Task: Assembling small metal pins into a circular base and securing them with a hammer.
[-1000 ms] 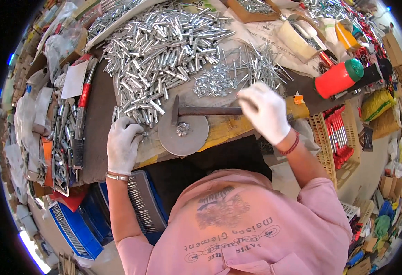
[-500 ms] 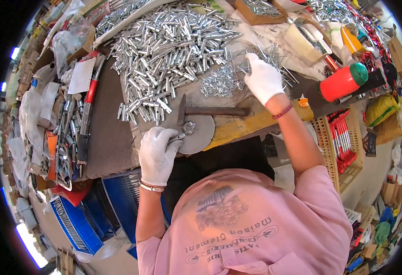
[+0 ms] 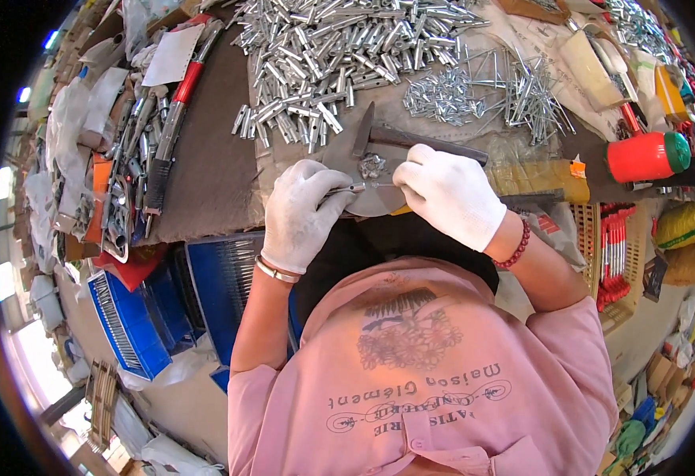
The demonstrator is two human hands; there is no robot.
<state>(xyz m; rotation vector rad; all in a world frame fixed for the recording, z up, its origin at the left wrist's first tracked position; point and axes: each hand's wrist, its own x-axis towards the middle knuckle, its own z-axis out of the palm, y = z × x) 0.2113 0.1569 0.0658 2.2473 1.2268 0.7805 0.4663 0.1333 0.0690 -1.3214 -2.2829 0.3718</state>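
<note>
Both my hands wear white gloves and meet over a round metal disc (image 3: 363, 202) at the bench's front edge. My left hand (image 3: 304, 213) pinches a small silver metal sleeve (image 3: 346, 189) held level. My right hand (image 3: 449, 193) holds a thin nail whose tip points into that sleeve. A hammer (image 3: 411, 139) lies just behind the disc, head to the left. A small cluster of tiny metal bits (image 3: 372, 165) sits on the disc.
A large heap of silver sleeves (image 3: 339, 47) covers the bench behind. Loose nails (image 3: 514, 87) lie at the back right. A red can with green lid (image 3: 647, 155) lies at right. Tools with red handles (image 3: 177, 103) lie left. Blue trays (image 3: 173, 309) sit below the bench.
My right hand came back from the nail pile to the disc. My left hand rose to the disc with a sleeve, and both hands now meet there.
</note>
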